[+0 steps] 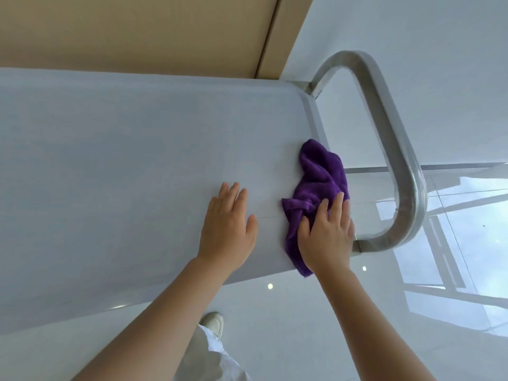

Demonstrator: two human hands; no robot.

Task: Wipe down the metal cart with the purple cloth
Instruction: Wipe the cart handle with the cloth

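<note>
Purple cloth [320, 185] pressed by flat R hand [327, 232] on metal cart [123, 149], frame right; L hand [228, 224] flat, holding nothing.

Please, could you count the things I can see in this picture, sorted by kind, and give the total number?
Hands: 2, left hand flat on the cart top, right hand pressing the cloth
Purple cloth: 1
Metal cart: 1
Cart handle: 1
Shoe: 1
Total: 6

Crumpled purple cloth [320, 185] lies at the near right corner of the grey metal cart [123, 149], beside its handle [393, 149]
</note>
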